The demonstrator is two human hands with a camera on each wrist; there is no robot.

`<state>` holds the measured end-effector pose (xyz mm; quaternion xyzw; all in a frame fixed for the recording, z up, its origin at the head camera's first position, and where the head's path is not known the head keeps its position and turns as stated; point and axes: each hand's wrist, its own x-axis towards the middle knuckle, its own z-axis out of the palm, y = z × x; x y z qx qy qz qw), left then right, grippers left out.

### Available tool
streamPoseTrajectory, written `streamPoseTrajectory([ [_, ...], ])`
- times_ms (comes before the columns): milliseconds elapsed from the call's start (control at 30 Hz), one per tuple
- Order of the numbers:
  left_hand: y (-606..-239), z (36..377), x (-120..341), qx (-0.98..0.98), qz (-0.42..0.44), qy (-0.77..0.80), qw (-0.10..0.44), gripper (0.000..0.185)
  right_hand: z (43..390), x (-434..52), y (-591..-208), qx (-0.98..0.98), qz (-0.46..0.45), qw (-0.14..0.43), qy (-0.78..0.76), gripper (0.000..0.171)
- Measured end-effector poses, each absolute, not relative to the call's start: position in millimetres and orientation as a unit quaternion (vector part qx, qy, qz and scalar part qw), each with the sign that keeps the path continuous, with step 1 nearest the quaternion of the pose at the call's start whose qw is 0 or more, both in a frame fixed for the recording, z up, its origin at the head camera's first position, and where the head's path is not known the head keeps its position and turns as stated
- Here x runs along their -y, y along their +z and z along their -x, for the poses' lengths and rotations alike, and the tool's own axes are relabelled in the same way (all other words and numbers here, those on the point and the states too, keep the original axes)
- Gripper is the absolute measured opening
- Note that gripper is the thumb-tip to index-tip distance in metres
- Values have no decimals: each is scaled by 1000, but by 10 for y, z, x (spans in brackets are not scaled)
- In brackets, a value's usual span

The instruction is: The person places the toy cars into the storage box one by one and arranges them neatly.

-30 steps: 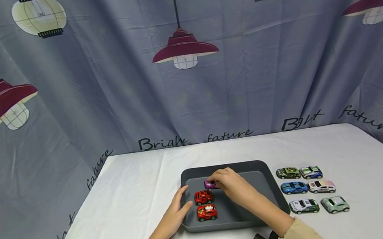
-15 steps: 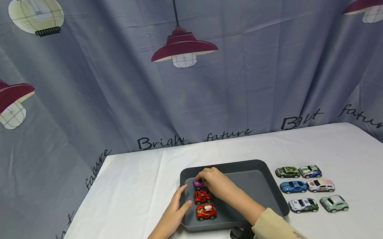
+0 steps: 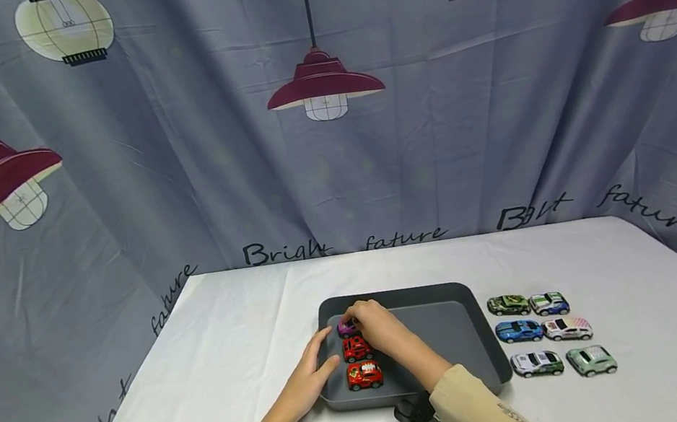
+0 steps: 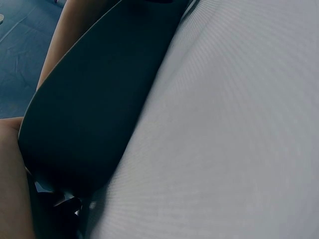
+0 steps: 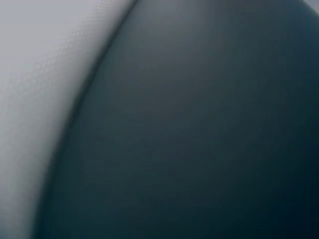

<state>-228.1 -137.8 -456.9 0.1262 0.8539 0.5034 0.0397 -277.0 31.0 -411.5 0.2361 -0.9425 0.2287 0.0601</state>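
Note:
A dark grey tray [image 3: 455, 328] lies on the white table. In its left part stand two red toy cars [image 3: 356, 349] [image 3: 365, 375], one behind the other. Behind them my right hand [image 3: 373, 322] pinches a small purple toy car [image 3: 346, 328] low over the tray's far left corner. My left hand [image 3: 310, 375] holds the tray's left rim, fingers curled over the edge. The left wrist view shows only the tray's dark wall [image 4: 99, 99] and the tablecloth [image 4: 239, 129]. The right wrist view is a blur of the tray [image 5: 209, 129].
Right of the tray, several toy cars stand in two columns on the cloth: a green one [image 3: 508, 304], a blue one [image 3: 519, 330], a pale green one [image 3: 591, 360] and others. A curtain printed with lamps hangs behind the table.
My right hand has carried the purple car leftward and down, from the tray's far middle to its far left corner behind the red cars. The left hand has stayed on the rim.

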Motion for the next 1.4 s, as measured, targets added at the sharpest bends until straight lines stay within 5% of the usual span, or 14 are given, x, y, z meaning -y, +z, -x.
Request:
streamPoseTrajectory([
  [467,-4581,2256,1401,-852,-127,506,44,58,2761,-300,-4127,954,-210,54,209,21],
  [1400,-4563,2282,1373,-853,-133,504,36,55,2445,-508,-3875,932,-195,141,269,15],
])
